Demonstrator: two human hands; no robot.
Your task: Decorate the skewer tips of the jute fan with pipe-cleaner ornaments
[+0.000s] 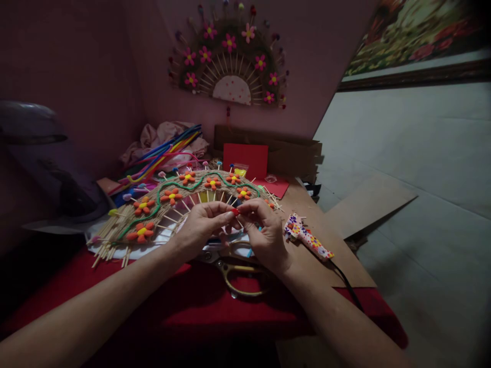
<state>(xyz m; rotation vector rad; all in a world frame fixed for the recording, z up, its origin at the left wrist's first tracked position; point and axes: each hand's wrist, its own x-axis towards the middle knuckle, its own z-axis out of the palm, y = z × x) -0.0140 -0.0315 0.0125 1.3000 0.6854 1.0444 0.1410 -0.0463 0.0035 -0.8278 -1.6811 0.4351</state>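
Note:
Over the near edge of a half-round stick-and-twine fan, my left hand and my right hand meet fingertip to fingertip. Both are closed in a pinch around a small red piece, too small and too covered by fingers to identify. Orange flowers with yellow centres, a wavy green strip and small coloured tips on sticks decorate the fan. Just below my hands lie scissors with gold-coloured handles, partly hidden. To the right of my right hand rests a glue gun in a flowered cover, its dark cord trailing forward.
Coloured pipe cleaners and crumpled pink cloth lie at the back left. Red sheets stand behind the fan. Cardboard covers the right side of the red-clothed table. A finished-looking flowered fan hangs on the wall.

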